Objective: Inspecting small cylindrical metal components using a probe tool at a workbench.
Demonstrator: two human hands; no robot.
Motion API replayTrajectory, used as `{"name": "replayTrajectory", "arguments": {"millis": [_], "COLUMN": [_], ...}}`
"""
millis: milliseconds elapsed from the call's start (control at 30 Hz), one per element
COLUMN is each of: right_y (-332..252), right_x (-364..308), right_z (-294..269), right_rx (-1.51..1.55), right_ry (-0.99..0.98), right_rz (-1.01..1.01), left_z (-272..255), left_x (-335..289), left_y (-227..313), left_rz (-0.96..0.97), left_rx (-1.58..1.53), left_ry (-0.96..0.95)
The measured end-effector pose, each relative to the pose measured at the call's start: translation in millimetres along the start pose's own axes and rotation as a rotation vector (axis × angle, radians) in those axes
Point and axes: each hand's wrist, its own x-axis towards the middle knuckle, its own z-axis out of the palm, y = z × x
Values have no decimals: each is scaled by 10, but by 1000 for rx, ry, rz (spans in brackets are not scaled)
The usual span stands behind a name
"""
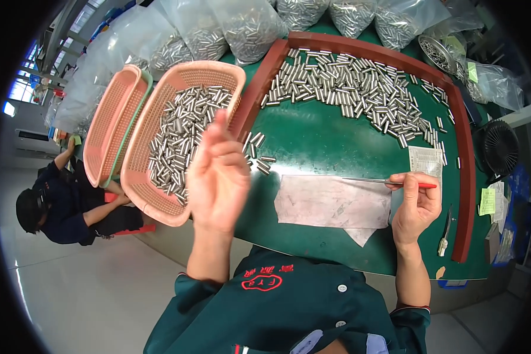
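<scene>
My left hand point(218, 177) is raised at the right side of the pink basket point(141, 192), fingers loosely bent and apart, slightly smeared by motion. No item shows in it. Short shiny metal pins point(183, 141) fill much of that basket. My right hand point(417, 206) grips a slim tool point(416, 184) with a red handle and a long thin metal shaft pointing left; its exact kind is unclear. Beneath the shaft lies a stained whitish cloth point(330, 203) on the green tabletop point(318, 135). A few loose pins point(259, 156) lie between the basket and the cloth.
A dark red frame point(466, 194) borders the table, with a large spread of pins point(348, 82) inside. Pin-filled plastic bags point(248, 29) line the back. A printed slip point(425, 159), a knife-like tool point(445, 236) and a black fan point(498, 150) are right. Another person point(65, 203) sits left.
</scene>
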Motion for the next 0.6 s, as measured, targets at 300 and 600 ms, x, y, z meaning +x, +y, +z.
{"name": "replayTrajectory", "arguments": {"millis": [300,600], "right_y": [-41,-8], "right_x": [9,303], "right_z": [8,-60], "right_rx": [41,-68], "right_ry": [8,22], "right_rz": [0,-213], "left_z": [-125,-437], "left_x": [535,1243], "left_y": [-300,-364], "left_rz": [269,949], "left_rx": [1434,2555], "left_ry": [-22,-188]}}
